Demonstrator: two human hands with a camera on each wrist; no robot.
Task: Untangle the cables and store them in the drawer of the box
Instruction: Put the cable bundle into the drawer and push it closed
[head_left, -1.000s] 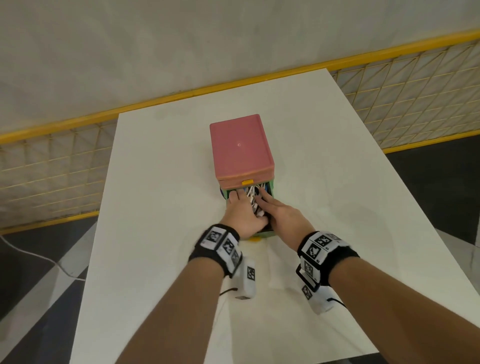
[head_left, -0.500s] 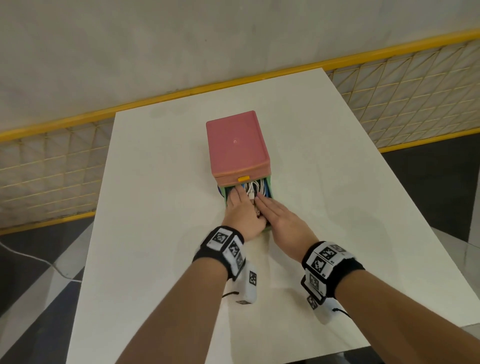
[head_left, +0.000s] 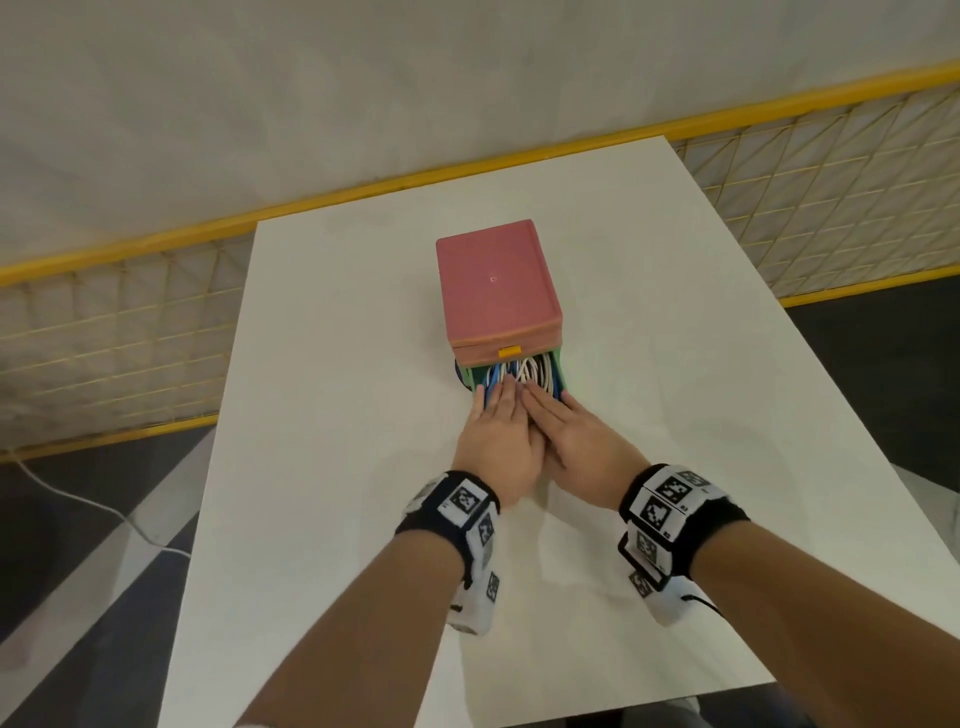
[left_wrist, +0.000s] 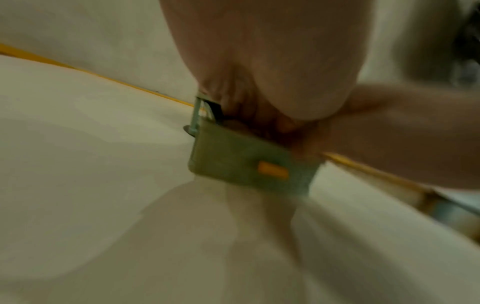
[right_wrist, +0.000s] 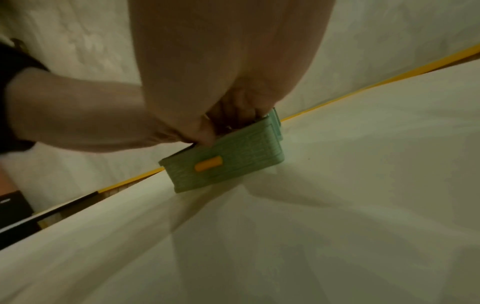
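A pink box (head_left: 497, 291) stands mid-table with its green lower drawer (head_left: 557, 370) pulled out toward me. White and blue cables (head_left: 525, 371) lie bundled inside the drawer. A blue loop (head_left: 459, 375) bulges at the drawer's left wall. My left hand (head_left: 496, 421) and right hand (head_left: 563, 423) lie side by side, fingers straight, pressing down on the cables. Both wrist views show the drawer's green front (left_wrist: 246, 164) (right_wrist: 228, 162) with its orange handle (left_wrist: 272, 169) (right_wrist: 208, 163) below my palms. The near part of the cables is hidden under my hands.
The white table (head_left: 311, 415) ends just behind my wrists. The box's upper pink drawer is closed, with a small orange tab (head_left: 509, 352). A yellow mesh fence (head_left: 810, 197) runs behind the table, and a white cord (head_left: 93, 506) lies on the floor at left.
Both hands stay on the cables in the drawer. They have drawn closer together and flatter, covering the white cable ends that poked up between them before.
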